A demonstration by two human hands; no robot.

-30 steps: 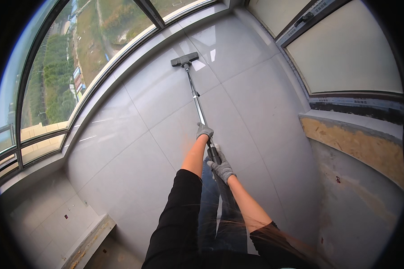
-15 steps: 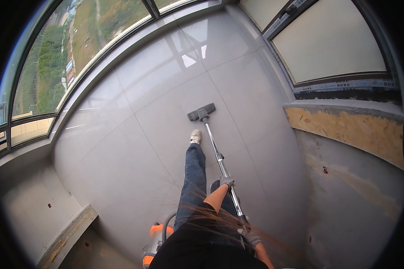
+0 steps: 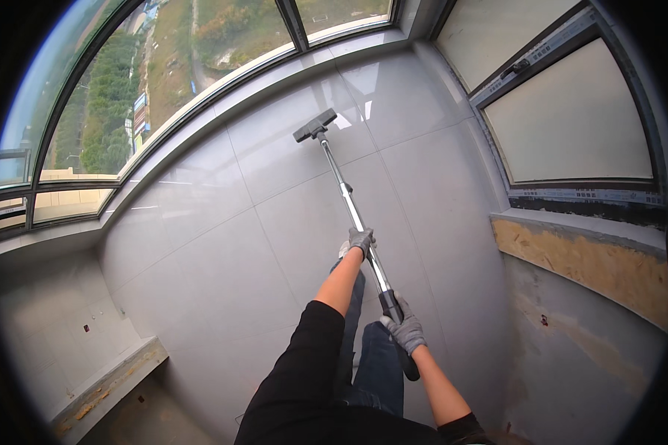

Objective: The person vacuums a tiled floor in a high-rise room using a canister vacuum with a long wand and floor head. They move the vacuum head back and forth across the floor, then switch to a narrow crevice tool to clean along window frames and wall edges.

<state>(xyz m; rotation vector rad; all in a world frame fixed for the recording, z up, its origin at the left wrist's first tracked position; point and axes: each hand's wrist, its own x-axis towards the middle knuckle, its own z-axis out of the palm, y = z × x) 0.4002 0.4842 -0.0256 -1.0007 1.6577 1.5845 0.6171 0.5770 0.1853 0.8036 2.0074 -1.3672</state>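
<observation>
A vacuum cleaner wand (image 3: 341, 185), a chrome tube, runs away from me over the tiled floor. At its far end the dark grey floor head (image 3: 315, 126) lies flat on the tiles near the window wall. My left hand (image 3: 361, 241), in a grey glove, is wrapped round the middle of the tube. Nearer to my body, my gloved right hand (image 3: 404, 326) is closed round the black handle (image 3: 391, 304) at the tube's near end. The shoe below my left hand is partly hidden by it.
Large grey glossy tiles (image 3: 297, 230) cover the floor. Curved windows (image 3: 193, 59) with dark frames line the far left. On the right stand a framed panel (image 3: 571, 119) and a ledge with a rough tan face (image 3: 579, 259). A low ledge (image 3: 111, 386) juts out at the lower left.
The floor head has slid forward, away from me, toward the windows. Both hands have moved forward with the wand. The orange vacuum body at the lower edge has dropped almost wholly from sight.
</observation>
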